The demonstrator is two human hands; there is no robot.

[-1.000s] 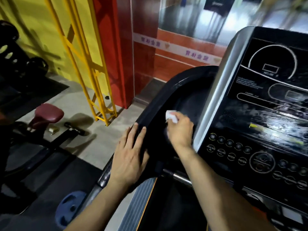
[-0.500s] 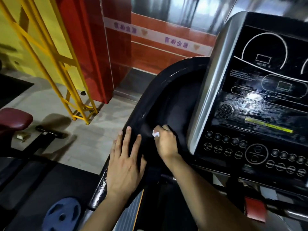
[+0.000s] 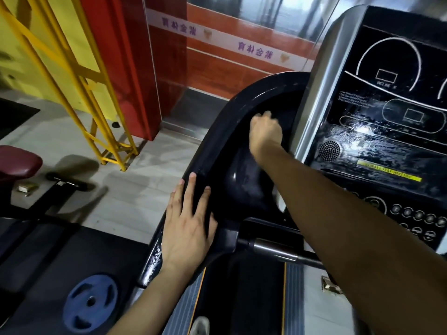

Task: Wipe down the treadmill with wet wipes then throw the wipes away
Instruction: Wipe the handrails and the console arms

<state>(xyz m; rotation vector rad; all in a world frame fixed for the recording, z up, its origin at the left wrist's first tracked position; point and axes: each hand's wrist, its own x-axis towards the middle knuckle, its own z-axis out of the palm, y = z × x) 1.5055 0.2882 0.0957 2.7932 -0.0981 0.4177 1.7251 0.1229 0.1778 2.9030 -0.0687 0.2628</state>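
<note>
Seen from the head camera, looking down over the left side of a treadmill console (image 3: 387, 131), taken here as the landmark.

Just left of the console: a deep black moulded side tray (image 3: 232, 131), the only container in sight. Inside the tray, far end: right hand (image 3: 266, 132), fingers curled under into a fist-like shape, knuckles up, pressed against the tray's inner wall. No wipe visible in this view; hidden under the curled fingers if there at all, so cannot tell what the hand grips. Right forearm stretched across from lower right, passing over the console's lower left corner. Nothing else discernible in the tray apart from a glossy sheen on its floor.

On the near left rim of the same tray: left hand (image 3: 187, 228), laid flat, fingers straight and spread, holding nothing, only resting there.

On the console face: white dial outlines, small display windows, a round speaker grille, a yellow strip, rows of round buttons, and wet streaks catching light.

Below the console: a metal handlebar (image 3: 278, 250) and the dark belt between ribbed side rails.

Left of the console, on the floor: a yellow metal frame (image 3: 79, 93) against a red pillar, a maroon padded seat (image 3: 19, 163), and nearer, a blue weight plate (image 3: 90, 301) lying flat on black matting.
</note>
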